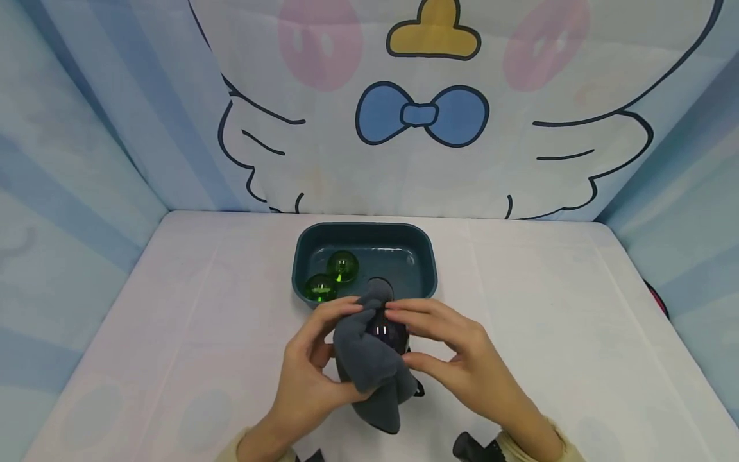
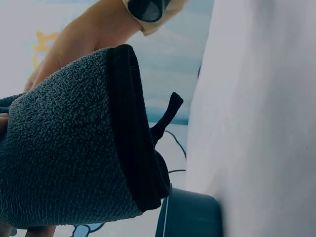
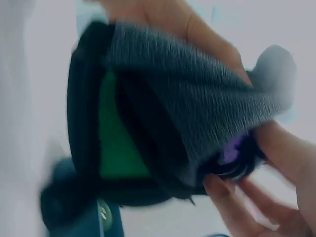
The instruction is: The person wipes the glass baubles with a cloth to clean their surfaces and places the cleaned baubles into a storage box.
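My left hand [image 1: 314, 366] grips a soft grey cloth pouch [image 1: 369, 356] from its left side, the thumb across its front. In the left wrist view the pouch [image 2: 69, 138] shows a nubby outer fabric, a black-bound edge and a black strap [image 2: 167, 116]. My right hand [image 1: 456, 350] holds a dark glossy ball [image 1: 388, 330] between thumb and fingers, against the pouch's right side. Purple shows on the ball [image 3: 231, 150] in the right wrist view, partly covered by cloth. Something green [image 3: 116, 133] shows inside the pouch's black-edged opening.
Just beyond the hands, a dark teal tub [image 1: 398, 250] stands at the table's far side. Two clear green balls [image 1: 343, 265] lie in its left half. Printed fabric walls [image 1: 421, 173] enclose the white-covered table [image 1: 566, 321] at the back and sides.
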`<state>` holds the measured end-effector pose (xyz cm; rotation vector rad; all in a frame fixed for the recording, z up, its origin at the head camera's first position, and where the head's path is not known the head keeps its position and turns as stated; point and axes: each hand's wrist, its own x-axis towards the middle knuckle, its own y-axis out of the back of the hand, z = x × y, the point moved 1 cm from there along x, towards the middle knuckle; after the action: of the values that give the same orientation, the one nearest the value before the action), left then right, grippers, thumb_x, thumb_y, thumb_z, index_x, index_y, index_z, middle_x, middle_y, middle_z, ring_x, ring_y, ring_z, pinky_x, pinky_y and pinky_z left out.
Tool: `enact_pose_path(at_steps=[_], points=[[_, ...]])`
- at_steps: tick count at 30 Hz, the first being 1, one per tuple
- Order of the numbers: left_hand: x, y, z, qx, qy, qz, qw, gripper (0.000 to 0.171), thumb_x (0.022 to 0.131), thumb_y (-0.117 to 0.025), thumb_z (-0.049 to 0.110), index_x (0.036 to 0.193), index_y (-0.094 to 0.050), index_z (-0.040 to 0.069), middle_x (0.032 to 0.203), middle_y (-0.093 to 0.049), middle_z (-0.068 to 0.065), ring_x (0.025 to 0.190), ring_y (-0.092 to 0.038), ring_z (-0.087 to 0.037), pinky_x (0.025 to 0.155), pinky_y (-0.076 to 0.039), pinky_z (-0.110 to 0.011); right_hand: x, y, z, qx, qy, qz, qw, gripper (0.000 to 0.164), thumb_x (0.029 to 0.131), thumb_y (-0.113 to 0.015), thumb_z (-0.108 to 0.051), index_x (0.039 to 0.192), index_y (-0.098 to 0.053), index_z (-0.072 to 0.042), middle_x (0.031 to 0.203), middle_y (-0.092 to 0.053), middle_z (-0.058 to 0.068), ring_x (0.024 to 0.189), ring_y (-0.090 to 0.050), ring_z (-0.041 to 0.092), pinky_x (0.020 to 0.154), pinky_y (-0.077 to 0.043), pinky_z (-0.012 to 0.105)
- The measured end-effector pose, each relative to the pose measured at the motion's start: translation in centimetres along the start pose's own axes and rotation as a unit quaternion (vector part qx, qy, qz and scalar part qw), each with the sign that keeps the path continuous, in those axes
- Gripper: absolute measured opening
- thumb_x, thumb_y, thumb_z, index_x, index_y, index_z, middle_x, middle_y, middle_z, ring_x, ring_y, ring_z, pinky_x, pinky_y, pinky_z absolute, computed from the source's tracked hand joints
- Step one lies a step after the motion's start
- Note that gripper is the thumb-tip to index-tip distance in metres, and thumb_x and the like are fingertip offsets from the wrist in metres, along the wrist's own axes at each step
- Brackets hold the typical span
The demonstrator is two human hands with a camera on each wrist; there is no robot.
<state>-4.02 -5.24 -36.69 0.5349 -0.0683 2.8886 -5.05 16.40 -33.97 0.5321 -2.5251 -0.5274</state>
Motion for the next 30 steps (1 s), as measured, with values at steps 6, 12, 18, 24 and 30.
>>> enact_pose_path(at_steps=[6, 12, 18, 24, 30], points=[[0.0, 0.0, 0.0, 0.003, -0.01, 0.002, 0.9999, 0.077, 0.063, -0.085, -0.012, 0.13, -0.056, 0.009, 0.137, -0.053, -0.008, 0.126, -0.056, -0.025, 0.078, -0.061, -0.035, 0.1, -0.4, 0.1, 0.062, -0.107, 0.013, 0.992, 0.045, 0.089, -0.073, -0.008, 0.133, -0.062, -0.011, 0.128, -0.064, 0.007, 0.111, -0.064, 0.014, 0.086, -0.059, 0.031], [0.0, 0.1, -0.2, 0.007, -0.004, 0.008, 0.9999, 0.076, 0.063, -0.086, -0.012, 0.13, -0.056, 0.009, 0.136, -0.054, -0.008, 0.125, -0.057, -0.025, 0.079, -0.061, -0.038, 0.0, 0.4, 0.0, -0.012, -0.031, -0.022, 0.999, 0.054, 0.087, -0.076, -0.008, 0.138, -0.059, -0.015, 0.14, -0.057, 0.003, 0.128, -0.055, 0.016, 0.096, -0.054, 0.03], [0.1, 0.2, 0.1, -0.019, 0.002, 0.006, 0.9998, 0.074, 0.064, -0.084, -0.013, 0.13, -0.056, 0.006, 0.137, -0.054, -0.009, 0.125, -0.057, -0.026, 0.079, -0.061, -0.04, 0.0, 0.6, -0.1, -0.062, 0.108, -0.05, 0.991, 0.042, 0.096, -0.066, -0.021, 0.137, -0.06, -0.012, 0.145, -0.052, 0.008, 0.133, -0.047, 0.021, 0.107, -0.045, 0.025], [0.0, 0.1, 0.2, -0.005, -0.008, 0.009, 0.9999, 0.075, 0.063, -0.086, -0.012, 0.129, -0.056, 0.007, 0.136, -0.054, -0.009, 0.125, -0.056, -0.025, 0.079, -0.061, -0.037, 0.2, 0.3, 0.0, -0.055, 0.133, -0.031, 0.989, 0.039, 0.097, -0.063, -0.021, 0.134, -0.061, -0.009, 0.141, -0.054, 0.01, 0.131, -0.05, 0.022, 0.107, -0.045, 0.024], [-0.1, 0.0, 0.1, 0.008, -0.021, 0.005, 0.9997, 0.075, 0.064, -0.086, -0.01, 0.13, -0.056, 0.007, 0.137, -0.053, -0.01, 0.124, -0.056, -0.024, 0.077, -0.061, -0.035, 0.0, 0.0, 0.1, -0.019, 0.018, 0.002, 1.0, 0.053, 0.083, -0.078, -0.003, 0.134, -0.061, -0.009, 0.131, -0.062, 0.008, 0.116, -0.063, 0.016, 0.089, -0.057, 0.029]])
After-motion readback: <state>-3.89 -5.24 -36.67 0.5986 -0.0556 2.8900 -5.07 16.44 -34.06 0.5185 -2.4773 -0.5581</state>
